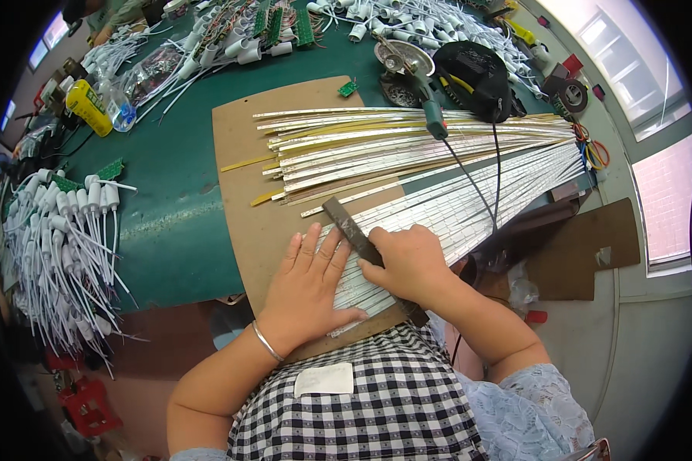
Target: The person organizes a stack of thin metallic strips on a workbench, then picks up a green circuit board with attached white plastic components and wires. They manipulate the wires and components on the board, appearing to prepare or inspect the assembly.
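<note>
My left hand [307, 284] lies flat with spread fingers on the near ends of a row of thin silvery strips [430, 219]. A bracelet circles that wrist. My right hand [409, 261] grips a dark flat metal bar [351, 230] that lies slantwise across the strips, its upper end just beyond my left fingertips. Beneath both hands is a brown board [242, 207]. Farther away on it, another bundle of strips [346, 150], silver and yellow, fans out to the left. The strips gather at the right, near coloured wires [590, 150].
A soldering iron [434, 115] rests by a metal dish [407, 58], its cord crossing the strips. Beside it sits a black cap-like item [473, 73]. White lamp holders with wires [61, 215] hang over the left edge. A yellow bottle [88, 106] stands at far left, near a person's sleeve [127, 11].
</note>
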Demonstrator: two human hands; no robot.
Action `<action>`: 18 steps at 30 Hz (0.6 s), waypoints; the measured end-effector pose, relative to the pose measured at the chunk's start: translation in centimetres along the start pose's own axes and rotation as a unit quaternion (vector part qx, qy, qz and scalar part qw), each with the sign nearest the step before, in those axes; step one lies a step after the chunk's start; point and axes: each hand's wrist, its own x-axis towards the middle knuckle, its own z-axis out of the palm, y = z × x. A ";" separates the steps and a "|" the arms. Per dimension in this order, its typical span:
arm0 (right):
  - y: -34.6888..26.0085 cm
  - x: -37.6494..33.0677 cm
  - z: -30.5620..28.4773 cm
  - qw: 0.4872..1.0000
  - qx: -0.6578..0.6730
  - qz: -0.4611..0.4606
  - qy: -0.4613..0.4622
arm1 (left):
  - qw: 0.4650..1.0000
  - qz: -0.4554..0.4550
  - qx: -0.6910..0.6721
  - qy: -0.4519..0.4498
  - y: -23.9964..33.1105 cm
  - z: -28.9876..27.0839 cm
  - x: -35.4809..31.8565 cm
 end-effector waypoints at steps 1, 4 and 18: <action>-0.2 0.1 -0.2 1.000 -0.011 -0.002 -0.005 | 1.000 -0.005 -0.005 -0.007 0.1 -0.2 0.1; 0.1 0.3 -0.3 1.000 -0.015 -0.010 -0.011 | 1.000 -0.009 -0.016 -0.010 0.2 -0.5 0.2; 8.4 7.7 -0.6 0.969 -0.142 -0.167 0.115 | 0.999 -0.005 0.034 0.004 0.3 -0.7 0.3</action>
